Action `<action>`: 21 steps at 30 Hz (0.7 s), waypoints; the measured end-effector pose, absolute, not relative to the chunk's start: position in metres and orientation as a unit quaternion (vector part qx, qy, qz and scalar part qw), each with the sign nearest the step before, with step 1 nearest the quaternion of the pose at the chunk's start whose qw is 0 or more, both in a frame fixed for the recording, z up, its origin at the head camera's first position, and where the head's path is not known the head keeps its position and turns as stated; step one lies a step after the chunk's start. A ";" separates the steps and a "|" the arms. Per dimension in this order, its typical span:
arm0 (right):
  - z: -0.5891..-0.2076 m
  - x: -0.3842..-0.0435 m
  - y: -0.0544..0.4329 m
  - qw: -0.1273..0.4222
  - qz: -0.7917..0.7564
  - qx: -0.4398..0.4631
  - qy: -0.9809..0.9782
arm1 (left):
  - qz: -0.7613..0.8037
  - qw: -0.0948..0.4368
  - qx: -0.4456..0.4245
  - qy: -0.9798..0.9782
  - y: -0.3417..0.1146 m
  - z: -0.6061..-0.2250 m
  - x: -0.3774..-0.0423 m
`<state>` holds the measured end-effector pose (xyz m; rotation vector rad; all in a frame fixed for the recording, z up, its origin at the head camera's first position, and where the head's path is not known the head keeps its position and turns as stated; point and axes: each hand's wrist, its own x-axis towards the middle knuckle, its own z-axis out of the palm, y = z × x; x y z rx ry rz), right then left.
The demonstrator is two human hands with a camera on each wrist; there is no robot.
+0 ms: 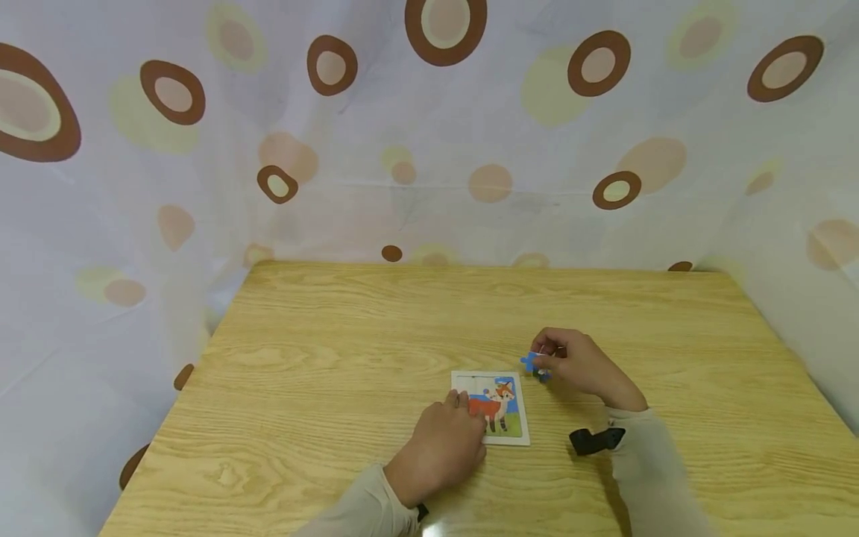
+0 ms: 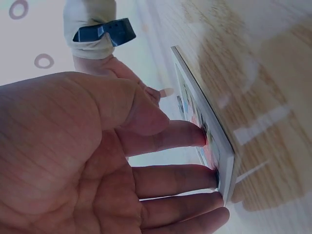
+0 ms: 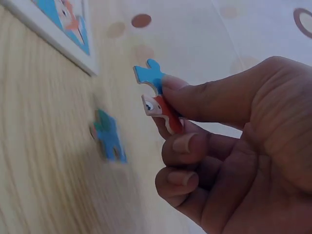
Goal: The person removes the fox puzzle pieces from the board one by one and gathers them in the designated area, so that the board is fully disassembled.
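Note:
A square picture puzzle in a white frame (image 1: 496, 375) lies on the table, showing an orange fox-like animal on blue and green. My left hand (image 1: 444, 440) rests its extended fingertips on the near left part of the puzzle; in the left wrist view they touch its edge. To the right of the frame, my right hand (image 1: 576, 365) pinches a jigsaw piece (image 3: 150, 75) between thumb and fingers. That piece is blue with a knob, plus a red and cream part with an eye. Below it, a second jigsaw piece (image 3: 109, 136), blue and green, lies on the table.
The wood-grain table (image 1: 322, 335) extends around the puzzle on all sides. Behind and beside it hangs a pale curtain (image 1: 443, 134) with brown and yellow ovals. A black band (image 1: 597, 441) is on the right wrist.

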<state>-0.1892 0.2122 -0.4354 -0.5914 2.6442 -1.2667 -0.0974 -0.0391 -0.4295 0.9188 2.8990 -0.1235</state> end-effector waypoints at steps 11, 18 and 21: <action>-0.430 -0.188 0.259 0.084 -0.418 -0.154 0.891 | -0.049 0.036 0.308 0.950 -0.041 -0.430 -0.096; -0.439 -0.190 0.272 0.088 -0.401 -0.135 0.902 | -0.046 0.046 0.304 0.950 -0.041 -0.428 -0.096; -0.446 -0.194 0.270 0.084 -0.371 -0.134 0.915 | -0.045 0.050 0.304 0.950 -0.041 -0.428 -0.096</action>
